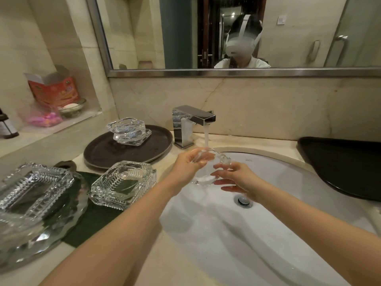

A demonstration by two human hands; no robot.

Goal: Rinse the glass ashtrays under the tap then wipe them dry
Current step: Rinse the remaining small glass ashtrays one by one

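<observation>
Large cut-glass ashtray [31, 205] at eight o'clock on table [177, 265]; my left hand [186, 167] and right hand [240, 179] each grip one glass ashtray [208, 168] under running tap [192, 124], twelve o'clock.

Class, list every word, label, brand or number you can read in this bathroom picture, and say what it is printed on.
Red carton in the wall niche: printed text, too blurred to read.
Sink rim: small maker's mark, too small to read.
Dark bottle at the left edge: label unreadable.
Nothing else carries text.

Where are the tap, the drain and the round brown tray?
tap [192, 118], head view, top of the spout.
drain [243, 200], head view, its metal stopper.
round brown tray [107, 150], head view, bare floor.
</observation>
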